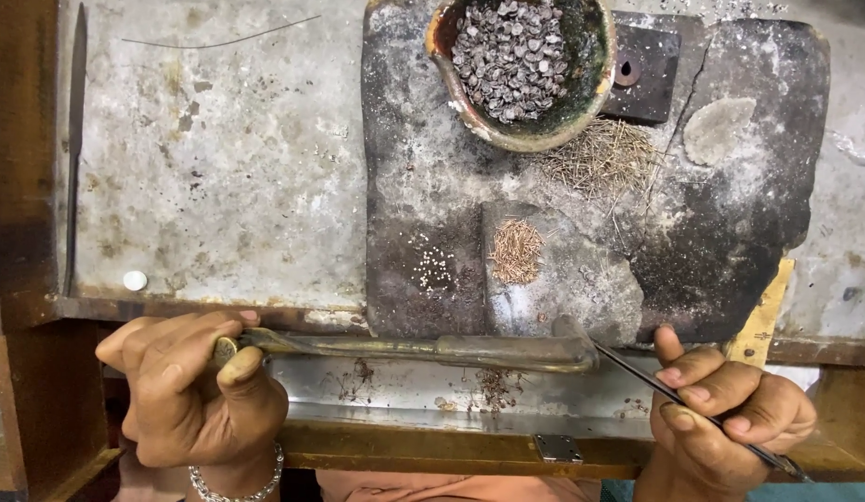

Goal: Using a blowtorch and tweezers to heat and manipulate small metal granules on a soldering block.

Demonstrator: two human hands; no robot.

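Near edge, 7 o'clock: left hand, bracelet at the wrist, fingers clenched around the end of a brass blowpipe.
Blowpipe: lies level along the front lip of the tabletop, its bent tip at about 5 o'clock, just beside the tweezers.
Near edge, 4 o'clock: right hand, fingers pinching thin dark tweezers that slant up toward the blowpipe's tip.
Centre: charred dark slab lying on the tabletop.
On the slab, 6 o'clock part: small heap of short copper-coloured wire bits, with a cluster of tiny pale beads just to its 9 o'clock.
Slab, 12 o'clock: glazed bowl full of small grey rings.
Slab, 1 o'clock: loose pile of fine pale wires just below the bowl.
Tabletop, 9 o'clock edge: long dark file lying lengthwise.
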